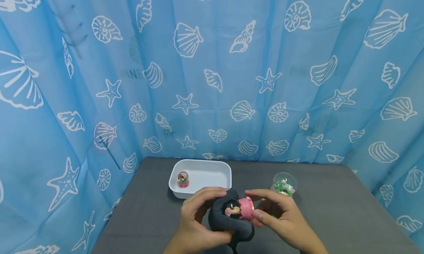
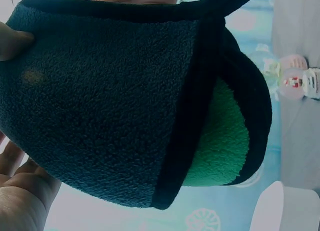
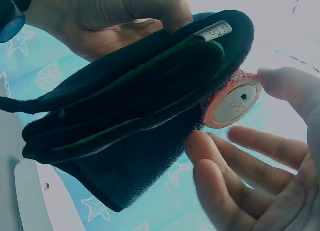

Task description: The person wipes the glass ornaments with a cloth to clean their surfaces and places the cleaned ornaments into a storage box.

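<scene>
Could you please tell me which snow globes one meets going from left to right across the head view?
Small globe in the white tray → pink-based globe partly inside the dark cloth → larger globe beyond the right hand.

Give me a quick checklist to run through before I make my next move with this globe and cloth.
1. Held globe gripped: ok, the right hand holds its pink base.
2. Cloth in hand: ok, the left hand grips it around the dome.
3. Dome fully clean: cannot tell, the cloth partly hides it.
4. Room in the white tray: ok, there is bare space beside the small globe.
5. A hand free for the large globe: not ok, both are occupied.
</scene>
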{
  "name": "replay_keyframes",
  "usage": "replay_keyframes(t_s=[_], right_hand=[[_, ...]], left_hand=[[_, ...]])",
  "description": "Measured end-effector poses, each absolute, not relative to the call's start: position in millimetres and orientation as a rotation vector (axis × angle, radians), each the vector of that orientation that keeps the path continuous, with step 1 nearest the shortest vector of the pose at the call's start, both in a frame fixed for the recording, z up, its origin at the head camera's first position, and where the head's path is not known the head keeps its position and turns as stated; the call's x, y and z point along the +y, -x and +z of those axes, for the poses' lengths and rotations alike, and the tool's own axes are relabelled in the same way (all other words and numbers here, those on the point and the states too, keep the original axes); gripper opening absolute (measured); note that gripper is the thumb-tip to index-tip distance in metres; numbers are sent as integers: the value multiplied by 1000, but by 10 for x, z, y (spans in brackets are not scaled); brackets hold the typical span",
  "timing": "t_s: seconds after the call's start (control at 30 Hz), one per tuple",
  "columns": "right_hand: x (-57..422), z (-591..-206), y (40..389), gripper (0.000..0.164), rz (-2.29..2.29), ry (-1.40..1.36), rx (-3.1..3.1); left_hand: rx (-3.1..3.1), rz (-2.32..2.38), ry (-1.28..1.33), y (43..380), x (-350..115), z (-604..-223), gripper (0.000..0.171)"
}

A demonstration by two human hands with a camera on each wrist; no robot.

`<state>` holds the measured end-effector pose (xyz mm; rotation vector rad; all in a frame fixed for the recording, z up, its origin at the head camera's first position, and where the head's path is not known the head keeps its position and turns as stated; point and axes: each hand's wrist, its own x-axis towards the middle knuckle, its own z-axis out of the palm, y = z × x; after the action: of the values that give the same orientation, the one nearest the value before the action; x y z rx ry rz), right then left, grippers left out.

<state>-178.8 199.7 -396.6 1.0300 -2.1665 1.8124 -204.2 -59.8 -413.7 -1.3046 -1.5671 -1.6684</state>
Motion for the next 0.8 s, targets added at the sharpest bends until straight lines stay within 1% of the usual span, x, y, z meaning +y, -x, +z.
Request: replay_keyframes(t_s=[0.1,0.37,0.8], right_hand=[[1980,-3962,1782,52,1744,-1040,-2087],[1948,-4001,1802,71,1701,-1273,-1825],[1925,-4009,1812,70,1716,-1284,-1788]], left_hand=[[-1552,-1667,1304,2044,-601,-4123,75],[-1529,-1663,1328,2044,-612,-4107,75],[-1553,-1697,1318,1997,-617,-4099,76]])
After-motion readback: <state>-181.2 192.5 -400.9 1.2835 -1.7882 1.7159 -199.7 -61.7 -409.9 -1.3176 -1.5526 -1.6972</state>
